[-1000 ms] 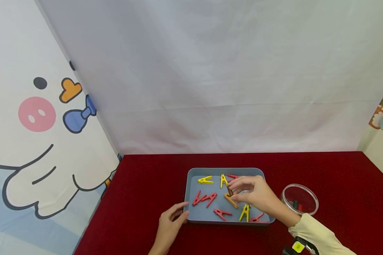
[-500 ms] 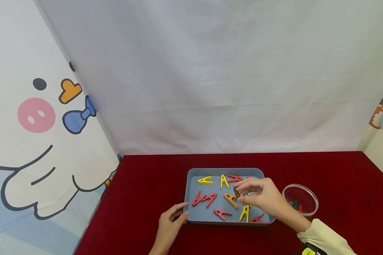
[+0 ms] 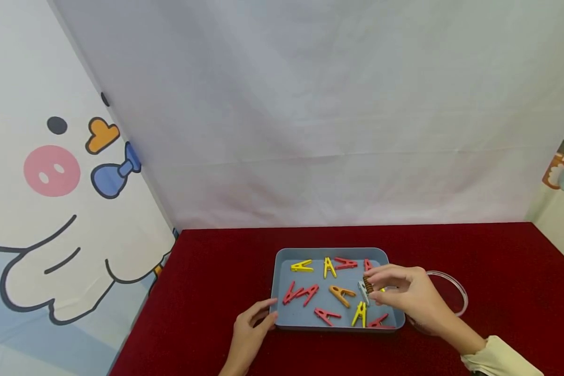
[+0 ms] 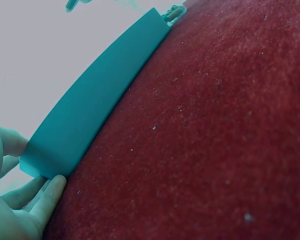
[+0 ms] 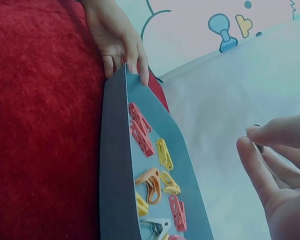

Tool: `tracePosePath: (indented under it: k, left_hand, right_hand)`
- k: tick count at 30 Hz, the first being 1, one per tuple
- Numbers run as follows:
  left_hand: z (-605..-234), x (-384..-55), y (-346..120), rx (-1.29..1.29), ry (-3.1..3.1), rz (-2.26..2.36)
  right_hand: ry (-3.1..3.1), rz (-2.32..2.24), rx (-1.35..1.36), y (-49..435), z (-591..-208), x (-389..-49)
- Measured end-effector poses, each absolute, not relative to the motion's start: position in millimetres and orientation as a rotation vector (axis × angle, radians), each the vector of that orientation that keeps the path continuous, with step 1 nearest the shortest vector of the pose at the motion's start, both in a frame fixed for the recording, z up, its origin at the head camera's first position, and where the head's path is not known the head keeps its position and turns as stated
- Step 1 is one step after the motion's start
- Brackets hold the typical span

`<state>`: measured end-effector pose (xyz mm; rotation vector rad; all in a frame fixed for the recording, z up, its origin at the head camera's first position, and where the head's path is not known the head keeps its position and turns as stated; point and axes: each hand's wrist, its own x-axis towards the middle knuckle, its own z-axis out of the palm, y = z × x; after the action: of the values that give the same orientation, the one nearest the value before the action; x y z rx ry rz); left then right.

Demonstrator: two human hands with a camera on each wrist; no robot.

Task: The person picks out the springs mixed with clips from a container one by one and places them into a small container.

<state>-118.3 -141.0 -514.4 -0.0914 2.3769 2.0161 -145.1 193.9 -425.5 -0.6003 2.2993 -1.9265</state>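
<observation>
My right hand (image 3: 415, 295) pinches a small brown ribbed cylinder (image 3: 368, 284) between thumb and fingertips, held over the right part of a shallow blue-grey tray (image 3: 291, 316). In the right wrist view, the fingers mostly cover this cylinder (image 5: 260, 148). At the tray's near left corner, my left hand (image 3: 249, 334) grips the wall, with fingers on both sides of the rim. Spread in the tray are several red clothespins (image 3: 326, 315), several yellow clothespins (image 3: 302, 266), an orange clothespin (image 3: 341, 293) and a pale grey clothespin (image 3: 363, 292) partly behind the right fingertips.
A clear round dish (image 3: 461, 290) stands right of the tray, partly hidden by the right hand. Dark red cloth (image 3: 225, 271) covers the table. A white curtain (image 3: 338, 104) hangs behind, and a cartoon-printed panel (image 3: 51, 235) stands at the left.
My right hand has moved right across the tray with the brown cylinder, now overlapping the dish. The orange and pale grey clothespins show more fully. The left hand has stayed at the corner.
</observation>
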Motion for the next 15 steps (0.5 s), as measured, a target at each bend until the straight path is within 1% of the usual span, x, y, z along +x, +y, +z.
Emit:
tracePosePath:
  k: [15]
  left_hand:
    - [-515, -117, -141, -0.085, 2.382, 2.008]
  right_hand:
    - [2.493, -1.868, -0.478, 226, -422, -133]
